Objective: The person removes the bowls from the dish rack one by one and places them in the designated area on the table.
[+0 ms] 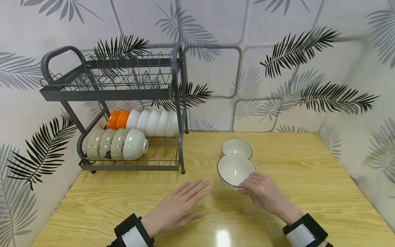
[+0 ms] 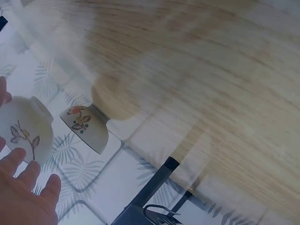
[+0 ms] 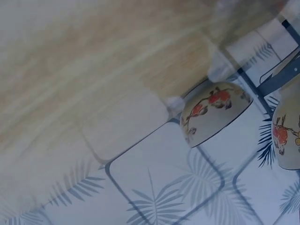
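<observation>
While the right hand [image 1: 262, 192] pinches the lower-right rim of a round white ceramic bowl with a dark edge [image 1: 235, 168], right of centre in the head view, the left hand [image 1: 182, 207] is lower centre, fingers straight, holding nothing. Second white dark-edged bowl [image 1: 237, 147] just above. Left wrist view: pinched bowl at left edge, sprig outside. Right wrist view: pinched bowl cropped, right edge.

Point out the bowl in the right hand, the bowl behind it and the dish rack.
Held bowl [image 1: 235, 169], head view: inner surface.
Rear bowl [image 1: 236, 147], head view: inner surface.
Dish rack [image 1: 111, 95], head view: upper tier's front rail.
</observation>
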Demonstrator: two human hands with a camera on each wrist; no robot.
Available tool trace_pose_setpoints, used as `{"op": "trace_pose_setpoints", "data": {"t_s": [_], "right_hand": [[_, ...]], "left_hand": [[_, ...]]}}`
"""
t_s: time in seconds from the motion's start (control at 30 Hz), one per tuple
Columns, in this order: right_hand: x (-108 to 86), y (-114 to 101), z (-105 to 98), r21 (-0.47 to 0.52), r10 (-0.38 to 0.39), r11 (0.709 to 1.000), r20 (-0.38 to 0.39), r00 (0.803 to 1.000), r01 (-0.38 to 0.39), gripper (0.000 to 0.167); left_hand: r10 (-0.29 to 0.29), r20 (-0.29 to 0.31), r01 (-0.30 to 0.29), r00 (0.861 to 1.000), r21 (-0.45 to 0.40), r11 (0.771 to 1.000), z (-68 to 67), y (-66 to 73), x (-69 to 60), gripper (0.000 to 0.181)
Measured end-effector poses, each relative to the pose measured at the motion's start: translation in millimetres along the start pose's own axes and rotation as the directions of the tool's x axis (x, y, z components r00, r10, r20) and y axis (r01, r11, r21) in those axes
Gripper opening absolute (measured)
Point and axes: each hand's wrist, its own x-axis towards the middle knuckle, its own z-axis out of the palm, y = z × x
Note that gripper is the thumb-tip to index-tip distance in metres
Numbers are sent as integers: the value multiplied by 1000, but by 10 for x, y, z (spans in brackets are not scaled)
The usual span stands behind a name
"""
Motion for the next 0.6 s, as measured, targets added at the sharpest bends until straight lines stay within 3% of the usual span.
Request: {"op": "trace_pose_setpoints", "data": {"t_s": [0.2,0.33,0.43,0.6], "right_hand": [[41,180,-6,-28,33,999,4,999,-33,25],[66,298,27,-48,73,996,41,996,-71,13],[82,382,59,-74,108,992,64,992,-103,22],[120,501,118,-93,158,984,78,984,-151,21]], "left_hand": [[-12,26,12,1000,-22,1000,22,14,-18,72],[-26,44,28,999,-45,999,32,27,-46,69],[-28,60,32,998,-63,997,41,40,-59,68],[-30,75,35,997,-69,997,53,56,-62,68]]}}
